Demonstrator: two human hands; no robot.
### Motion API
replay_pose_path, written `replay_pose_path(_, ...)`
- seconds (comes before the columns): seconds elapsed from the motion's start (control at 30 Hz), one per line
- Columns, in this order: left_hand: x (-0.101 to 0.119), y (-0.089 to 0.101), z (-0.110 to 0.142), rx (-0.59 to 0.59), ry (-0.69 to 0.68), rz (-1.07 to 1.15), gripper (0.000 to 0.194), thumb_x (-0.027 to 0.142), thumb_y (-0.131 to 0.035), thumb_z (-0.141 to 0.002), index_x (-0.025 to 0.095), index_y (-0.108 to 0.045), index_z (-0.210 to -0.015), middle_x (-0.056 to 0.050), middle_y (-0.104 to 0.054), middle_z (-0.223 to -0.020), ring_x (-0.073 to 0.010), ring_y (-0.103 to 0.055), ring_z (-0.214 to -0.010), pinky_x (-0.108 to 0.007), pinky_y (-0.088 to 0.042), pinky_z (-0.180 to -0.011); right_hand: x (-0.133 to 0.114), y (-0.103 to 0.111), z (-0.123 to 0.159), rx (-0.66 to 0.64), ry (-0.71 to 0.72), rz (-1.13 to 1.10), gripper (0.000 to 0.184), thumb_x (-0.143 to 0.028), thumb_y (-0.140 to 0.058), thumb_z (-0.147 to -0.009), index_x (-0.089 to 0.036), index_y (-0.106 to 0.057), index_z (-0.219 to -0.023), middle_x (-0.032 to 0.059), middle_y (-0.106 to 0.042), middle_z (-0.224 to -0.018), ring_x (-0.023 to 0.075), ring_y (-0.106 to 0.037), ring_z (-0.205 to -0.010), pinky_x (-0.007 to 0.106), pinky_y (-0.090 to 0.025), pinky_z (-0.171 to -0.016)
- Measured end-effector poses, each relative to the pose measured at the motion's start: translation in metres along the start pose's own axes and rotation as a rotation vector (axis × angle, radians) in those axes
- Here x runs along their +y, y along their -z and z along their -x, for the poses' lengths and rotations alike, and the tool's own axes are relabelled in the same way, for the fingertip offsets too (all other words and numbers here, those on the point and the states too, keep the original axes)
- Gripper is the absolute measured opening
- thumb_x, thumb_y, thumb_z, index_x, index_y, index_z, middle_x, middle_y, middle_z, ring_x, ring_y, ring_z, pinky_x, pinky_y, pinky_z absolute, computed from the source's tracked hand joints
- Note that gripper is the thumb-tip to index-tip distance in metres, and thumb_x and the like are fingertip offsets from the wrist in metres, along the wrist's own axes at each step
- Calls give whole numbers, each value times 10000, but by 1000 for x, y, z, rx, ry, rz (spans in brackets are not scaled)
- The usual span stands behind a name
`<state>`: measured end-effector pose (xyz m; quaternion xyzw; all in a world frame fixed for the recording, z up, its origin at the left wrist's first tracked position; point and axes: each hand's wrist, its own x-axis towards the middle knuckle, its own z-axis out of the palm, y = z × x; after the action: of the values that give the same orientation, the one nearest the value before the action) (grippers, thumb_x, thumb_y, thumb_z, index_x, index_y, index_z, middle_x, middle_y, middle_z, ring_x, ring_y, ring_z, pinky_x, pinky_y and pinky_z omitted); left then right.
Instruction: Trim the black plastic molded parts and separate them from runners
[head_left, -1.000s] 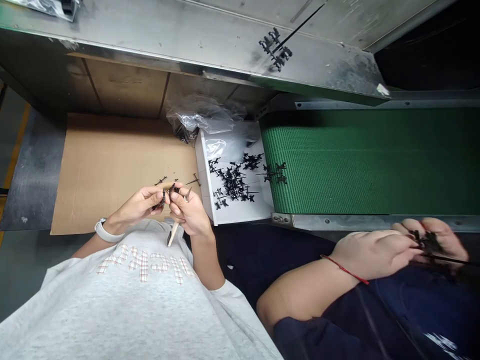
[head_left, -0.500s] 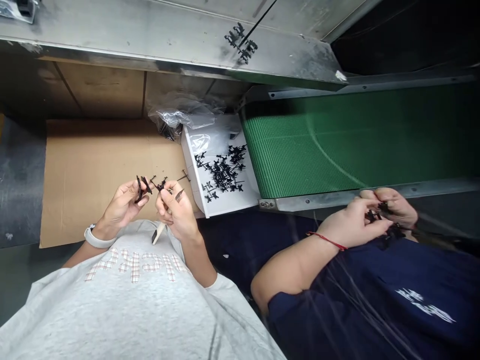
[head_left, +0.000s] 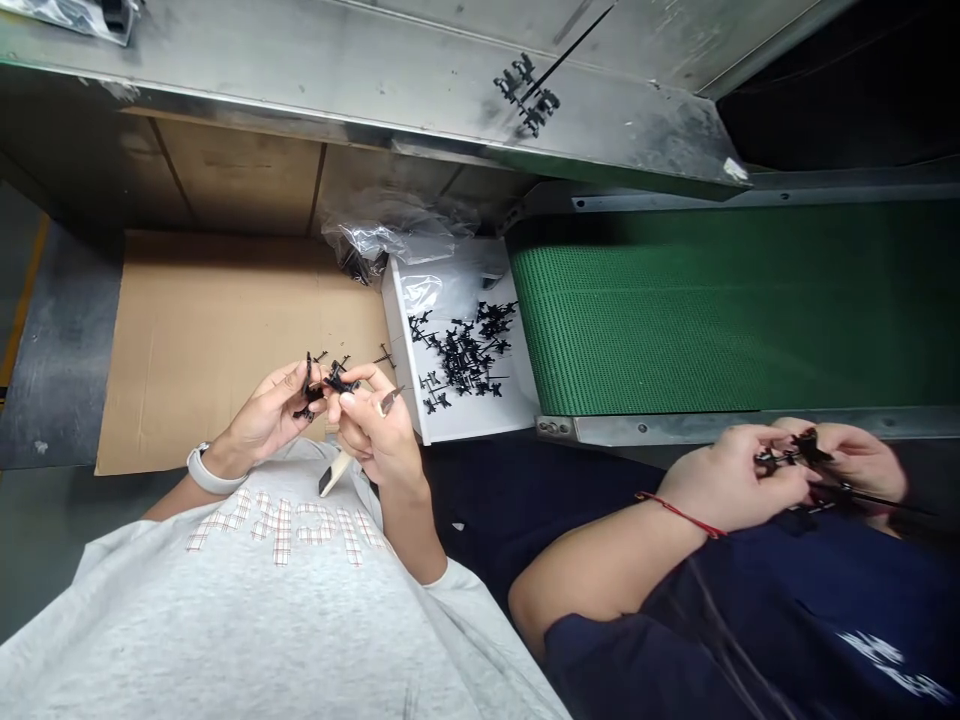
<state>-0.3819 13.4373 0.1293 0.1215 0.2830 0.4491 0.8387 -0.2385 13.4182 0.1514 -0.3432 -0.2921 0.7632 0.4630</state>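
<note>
My left hand (head_left: 271,420) is closed around a dark, branched black plastic part (head_left: 306,398). My right hand (head_left: 384,432) grips a knife with a pale handle (head_left: 334,474); its small blade (head_left: 391,399) sticks out past the thumb, pointing up and to the right. Between thumb and forefinger of that same hand is another black plastic part (head_left: 341,379), close against the left hand's piece. Exactly where the two parts meet is hidden by fingers. Just beyond my hands, a thin black sprue (head_left: 385,356) lies on the cardboard sheet (head_left: 217,310).
A white tray (head_left: 409,385) right of my hands holds a heap of black parts (head_left: 465,358) and clear plastic bags. Beyond it is a green conveyor belt (head_left: 645,320). A co-worker's hands (head_left: 750,470) hold black parts at the right. A metal ledge (head_left: 337,70) runs along the back.
My hands have come together, bringing the black parts close to each other. The knife stays in my right hand. The whole view has shifted slightly; the co-worker's hands have shifted too.
</note>
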Motion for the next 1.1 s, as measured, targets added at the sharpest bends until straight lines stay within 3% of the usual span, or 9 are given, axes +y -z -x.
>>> replay_pose_path(0.17, 2, 11, 3, 20, -41, -12, 293, 324, -861, -674, 118, -653, -674, -46, -668, -832, -89, -585, -649, -159, -473, -538, 6, 1, -5, 104, -3, 51, 437, -451, -808, -695, -208, -505, -895, -73, -648, -646, -15, -207, -299, 168, -134, -307)
replay_pose_path(0.37, -1, 40, 15, 16, -34, -63, 337, 355, -896, -612, 133, -642, -602, -30, -617, -639, -98, -550, -588, -188, -478, -561, 38, -9, -18, 113, -80, -11, 502, -547, -820, -635, -195, -537, -854, -63, -636, -601, -7, -225, -305, 180, -157, -319)
replay_pose_path(0.5, -1, 46, 15, 102, -81, -16, 325, 268, -934, -531, 122, -651, -594, -31, -654, -774, -92, -554, -594, -211, -479, -547, 52, -9, -20, 116, -44, 129, 497, -603, -766, -672, -199, -546, -860, -72, -569, -603, 9, -277, -359, 185, -206, -351)
replay_pose_path(0.6, 1, 45, 10, 153, -140, 52, 298, 259, -931, -541, 144, -670, -628, -2, -642, -802, -76, -541, -629, -184, -445, -525, 57, 11, -28, 122, -39, 423, 521, -621, -694, -726, -205, -555, -1007, -51, -578, -734, 27, -346, -412, 192, -295, -390)
replay_pose_path(0.67, 4, 44, 8, 178, -151, 98, 302, 274, -935, -534, 166, -679, -654, 17, -637, -806, -72, -540, -644, -173, -423, -511, 60, 35, -43, 198, -77, 704, 497, -605, -578, -813, -203, -534, -1101, -33, -581, -802, 49, -400, -453, 207, -370, -443)
replay_pose_path(0.8, 8, 40, 6, 193, -103, 266, 269, 236, -917, -570, 182, -672, -668, 17, -637, -818, -88, -559, -688, -182, -401, -513, 64, 89, -101, 339, -113, 1072, 205, -265, -517, -886, -120, -594, -1008, 63, -608, -902, 135, -566, -781, 260, -477, -735)
replay_pose_path(0.9, 9, 35, 6, 219, -57, 358, 245, 211, -896, -604, 181, -664, -677, 14, -640, -828, -101, -578, -733, -186, -400, -526, 66, 115, -149, 359, -140, 1330, 273, -119, -471, -896, -107, -596, -1138, 139, -572, -1202, 197, -552, -1065, 351, -436, -961)
replay_pose_path(1.0, 9, 30, 6, 256, -20, 398, 246, 213, -892, -614, 179, -659, -685, 17, -639, -820, -103, -590, -748, -184, -400, -531, 68, 126, -183, 305, -209, 1528, 320, -169, -514, -932, -153, -559, -1248, 110, -527, -1315, 213, -553, -1110, 420, -445, -993)
replay_pose_path(1.1, 10, 28, 7, 291, 5, 430, 228, 194, -876, -637, 173, -654, -684, 15, -643, -804, -109, -600, -750, -185, -406, -529, 70, 133, -197, 240, -279, 1670, 289, -258, -549, -949, -153, -578, -1217, 100, -551, -1294, 213, -574, -1093, 435, -483, -967)
